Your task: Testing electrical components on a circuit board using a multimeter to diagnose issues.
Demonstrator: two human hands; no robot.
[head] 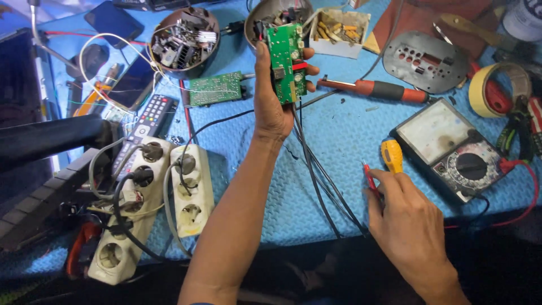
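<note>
Left hand [271,101] gripping green circuit board [286,62] upright, upper centre, face exposed; right hand [403,209] pinching red probe [371,182], lower right, beside multimeter [451,149].

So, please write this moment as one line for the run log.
left hand: holds green circuit board upright | right hand: holds red probe beside yellow screwdriver | analog multimeter: on blue mat

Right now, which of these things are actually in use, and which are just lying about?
In use:
left hand holding the green circuit board
right hand gripping the red probe
yellow-handled tool beside it
analog multimeter

Lying about:
remote control
red-handled screwdriver
tape roll
power strips
second circuit board
</note>
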